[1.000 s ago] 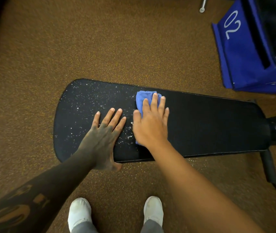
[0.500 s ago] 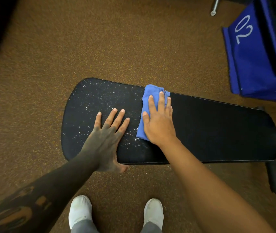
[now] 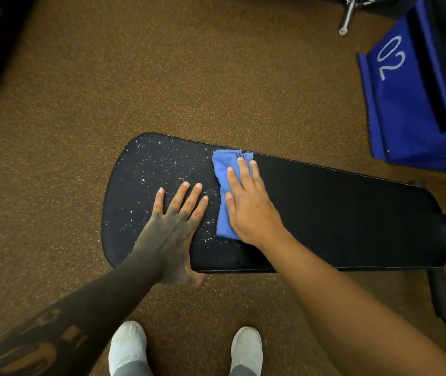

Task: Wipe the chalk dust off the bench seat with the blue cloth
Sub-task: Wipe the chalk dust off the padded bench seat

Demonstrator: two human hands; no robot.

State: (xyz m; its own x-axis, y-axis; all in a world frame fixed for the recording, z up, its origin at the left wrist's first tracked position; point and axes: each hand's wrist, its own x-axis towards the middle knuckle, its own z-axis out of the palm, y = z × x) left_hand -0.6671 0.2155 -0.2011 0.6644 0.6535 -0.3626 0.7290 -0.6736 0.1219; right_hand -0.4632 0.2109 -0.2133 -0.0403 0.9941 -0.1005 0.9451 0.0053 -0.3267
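While my flat right hand [image 3: 251,213] presses cloth [image 3: 223,180] | bench [image 3: 338,213] right of cloth clean | dust [image 3: 156,164] left of cloth, left hand [image 3: 173,232] flat

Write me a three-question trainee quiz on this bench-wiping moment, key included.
1. True or false: the right hand presses the blue cloth with straight fingers onto the bench seat.
2. Most of the chalk dust on the seat lies: A) on the person's left of the cloth; B) on the person's right of the cloth; C) under the shoes.
3. What number is printed on the blue container on the floor?
Key: 1 true; 2 A; 3 02.
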